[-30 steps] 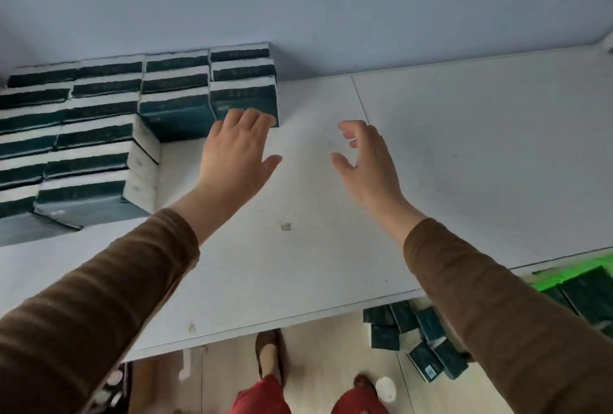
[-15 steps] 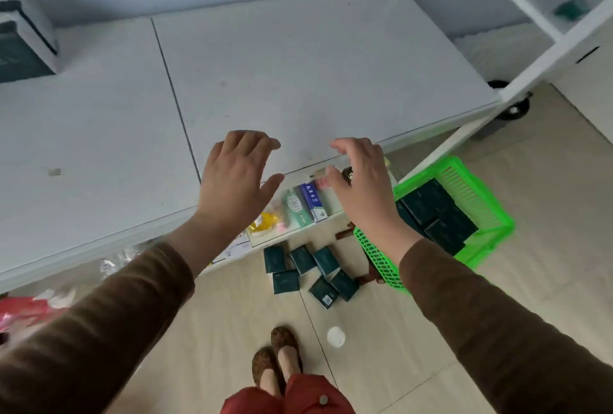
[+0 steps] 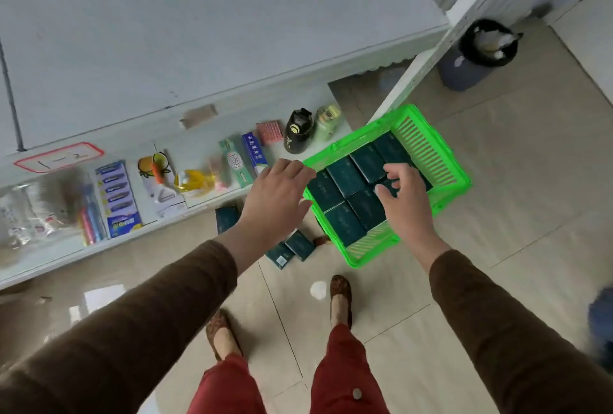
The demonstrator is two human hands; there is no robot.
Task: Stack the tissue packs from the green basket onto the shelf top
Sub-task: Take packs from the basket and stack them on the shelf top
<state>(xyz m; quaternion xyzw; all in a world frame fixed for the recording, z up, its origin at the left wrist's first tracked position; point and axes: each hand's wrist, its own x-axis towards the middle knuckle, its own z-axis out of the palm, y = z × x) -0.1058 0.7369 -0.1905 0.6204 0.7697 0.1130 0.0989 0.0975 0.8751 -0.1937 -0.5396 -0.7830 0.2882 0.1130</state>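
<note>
Here the person is bending over the green basket (image 3: pixel 454 168), which is sitting on the floor (image 3: pixel 514 214) just beside the shelf's white upright (image 3: pixel 431 58). A second ago both hands were hanging spread and empty over the shelf top (image 3: pixel 199 32), next to a stack of packs now out of view; since then the gaze and both arms have been swinging down and to the right, so a new fetching round is beginning. The right hand (image 3: pixel 406 201) is reaching into the basket, its fingers (image 3: pixel 396 174) curling over the dark green tissue packs (image 3: pixel 345 176) lying flat in a layer there; its grip is closing, but whether it is already grasping a pack cannot be told. The left hand (image 3: pixel 278 201) is hovering released, palm down, just beside the basket's near-left rim and holding nothing. Several loose packs (image 3: pixel 300 244) are lying on the floor between the basket and the lower shelf (image 3: pixel 199 201), whose goods are playing no part. Judging by the full layer in the basket, the task is far from finished: the next move is calling for a firm hold on one or more packs and a lift back up to the shelf top. The glossy wrappers are looking slippery, so a loosely gathered bundle may be sliding apart.
</note>
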